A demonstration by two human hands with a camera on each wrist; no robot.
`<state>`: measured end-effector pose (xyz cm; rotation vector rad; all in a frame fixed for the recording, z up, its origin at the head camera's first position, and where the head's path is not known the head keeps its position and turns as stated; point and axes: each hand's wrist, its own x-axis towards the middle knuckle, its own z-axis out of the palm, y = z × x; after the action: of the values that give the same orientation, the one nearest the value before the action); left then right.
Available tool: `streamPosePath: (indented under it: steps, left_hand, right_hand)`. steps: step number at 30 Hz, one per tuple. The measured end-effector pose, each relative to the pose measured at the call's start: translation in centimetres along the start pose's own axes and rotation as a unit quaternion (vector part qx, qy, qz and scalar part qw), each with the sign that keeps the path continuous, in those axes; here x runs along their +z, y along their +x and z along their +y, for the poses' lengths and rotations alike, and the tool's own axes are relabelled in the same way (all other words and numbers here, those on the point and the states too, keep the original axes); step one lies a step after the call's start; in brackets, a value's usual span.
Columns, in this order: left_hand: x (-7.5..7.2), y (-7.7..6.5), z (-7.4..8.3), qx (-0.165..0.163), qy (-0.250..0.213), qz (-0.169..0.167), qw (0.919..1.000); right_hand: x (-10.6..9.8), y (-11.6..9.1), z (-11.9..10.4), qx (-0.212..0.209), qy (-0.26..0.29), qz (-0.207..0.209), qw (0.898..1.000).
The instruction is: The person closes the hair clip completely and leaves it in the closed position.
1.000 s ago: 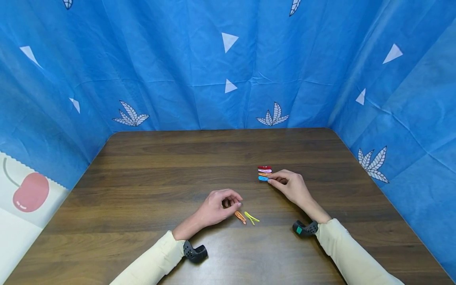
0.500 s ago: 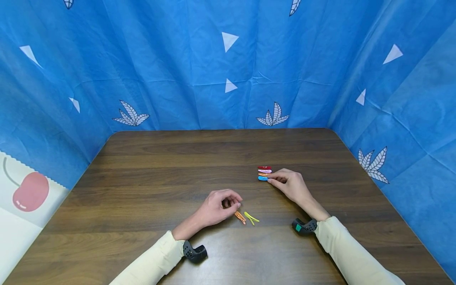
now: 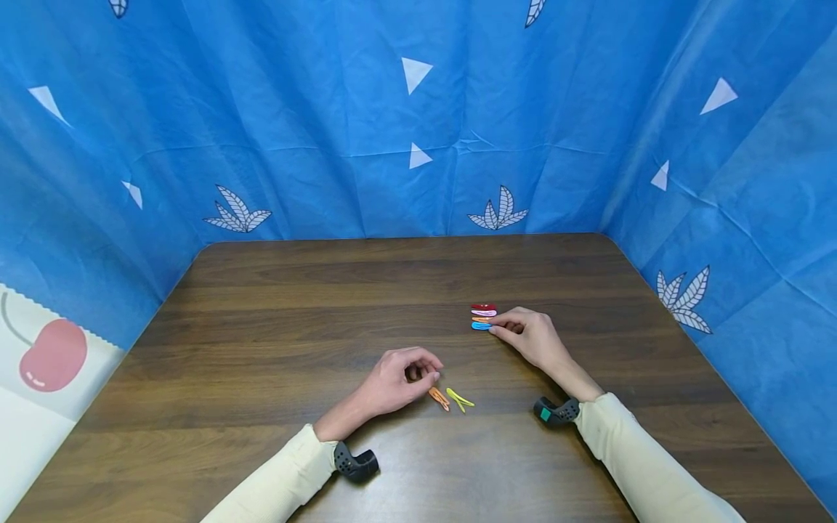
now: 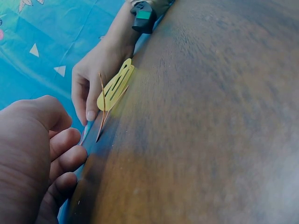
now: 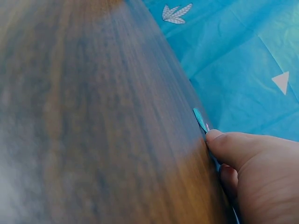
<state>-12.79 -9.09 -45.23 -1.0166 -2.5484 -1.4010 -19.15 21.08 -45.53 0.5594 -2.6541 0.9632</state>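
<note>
One blue clip (image 3: 480, 326) at the near end of a short row on a dark wood-grain table (image 3: 275, 305), pinched at its right end between thumb and forefinger of the right hand (image 3: 532, 340). Flat or slightly raised there: impossible to tell. Just beyond, close and parallel: a thin orange clip (image 3: 482, 319), its right end partly behind the forefinger, then a pink-and-white clip (image 3: 484, 313) and, farthest, a red clip (image 3: 484, 306).

Nearer the front, well apart from the row: a second orange clip (image 3: 439, 399), and just to its right a yellow clip (image 3: 459, 398), splayed into a V. Near the second orange clip, the left hand (image 3: 400, 379), idle, fingers loosely bent, with a gap to the clip showing in the left wrist view. Both hands well apart from each other.

On each wrist, below a cream sleeve (image 3: 275, 476), a black device (image 3: 356, 463), with a green square on the right one. Behind, a blue curtain (image 3: 327, 87) printed with white triangles and leaves; at far left, white cloth with a red cherry (image 3: 54, 356).
</note>
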Motion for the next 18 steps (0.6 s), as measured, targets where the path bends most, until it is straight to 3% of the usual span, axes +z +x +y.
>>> streamPosePath:
  steps: [18]
  left_hand:
    - [-0.03,0.05,-0.19,0.0,0.004,-0.001,1.0]
  right_hand:
    - [0.13,0.07,0.09,0.012,0.013,0.005,1.0]
